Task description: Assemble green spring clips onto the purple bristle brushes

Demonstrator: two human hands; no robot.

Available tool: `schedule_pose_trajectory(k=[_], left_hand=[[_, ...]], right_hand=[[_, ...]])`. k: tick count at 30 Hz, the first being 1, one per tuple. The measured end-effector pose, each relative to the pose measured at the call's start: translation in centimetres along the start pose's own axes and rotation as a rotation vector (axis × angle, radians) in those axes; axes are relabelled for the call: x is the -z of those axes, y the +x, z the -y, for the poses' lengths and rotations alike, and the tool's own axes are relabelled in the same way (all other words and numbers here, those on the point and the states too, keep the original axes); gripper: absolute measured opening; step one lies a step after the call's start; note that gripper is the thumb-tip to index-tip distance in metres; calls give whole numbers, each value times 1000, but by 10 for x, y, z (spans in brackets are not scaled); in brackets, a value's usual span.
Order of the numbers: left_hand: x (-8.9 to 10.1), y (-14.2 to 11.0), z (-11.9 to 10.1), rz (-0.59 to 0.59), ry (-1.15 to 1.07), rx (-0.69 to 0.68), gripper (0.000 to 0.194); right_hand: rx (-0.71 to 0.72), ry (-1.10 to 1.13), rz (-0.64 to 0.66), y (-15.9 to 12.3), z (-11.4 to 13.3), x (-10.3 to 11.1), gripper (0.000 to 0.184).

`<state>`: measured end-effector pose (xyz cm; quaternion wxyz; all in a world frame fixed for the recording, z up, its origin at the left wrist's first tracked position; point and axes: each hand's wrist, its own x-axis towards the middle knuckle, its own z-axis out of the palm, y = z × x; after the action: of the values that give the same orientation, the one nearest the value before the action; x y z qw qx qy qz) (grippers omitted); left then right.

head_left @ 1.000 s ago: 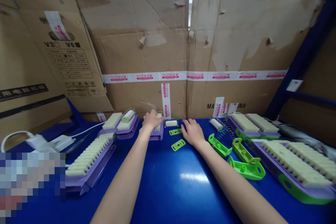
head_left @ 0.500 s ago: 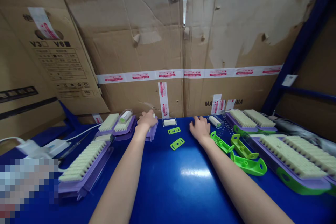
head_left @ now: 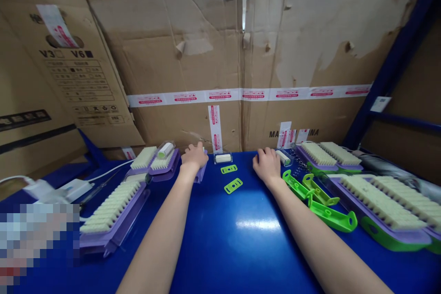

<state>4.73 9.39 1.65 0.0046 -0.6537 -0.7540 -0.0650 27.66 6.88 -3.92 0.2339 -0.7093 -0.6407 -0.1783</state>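
My left hand (head_left: 193, 157) lies over a purple brush piece (head_left: 201, 173) at the back of the table, fingers bent over its top and largely covering it. My right hand (head_left: 267, 165) rests palm down on the table, fingers a little apart, with no object visible in it. Just beyond it is a clear case with a white roller (head_left: 283, 157); whether they touch I cannot tell. Bright green handles (head_left: 331, 215) lie beside my right wrist. Between my hands are two flat lime-green plates (head_left: 229, 169) and another clear case with a white block (head_left: 223, 158).
Purple brushes with cream bristles (head_left: 112, 206) stand on the left, one bearing a clear-cased roller (head_left: 166, 150). Purple-and-green brushes (head_left: 382, 202) fill the right side. Small metal springs (head_left: 300, 158) lie near the back. Cardboard (head_left: 186, 55) walls the blue table (head_left: 223, 239). A white cable and adapter (head_left: 74, 190) lie left.
My right hand has shifted slightly right, closer to the clear case. The green handles near its forearm have moved a little right. My left hand stays over the purple brush piece.
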Motion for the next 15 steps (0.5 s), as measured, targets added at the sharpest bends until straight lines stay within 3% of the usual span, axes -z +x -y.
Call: schedule_pose_trajectory(k=[15], left_hand=[[-3, 1, 1, -1, 7, -5, 43]], right_hand=[[101, -11, -39, -2, 5, -3, 26]])
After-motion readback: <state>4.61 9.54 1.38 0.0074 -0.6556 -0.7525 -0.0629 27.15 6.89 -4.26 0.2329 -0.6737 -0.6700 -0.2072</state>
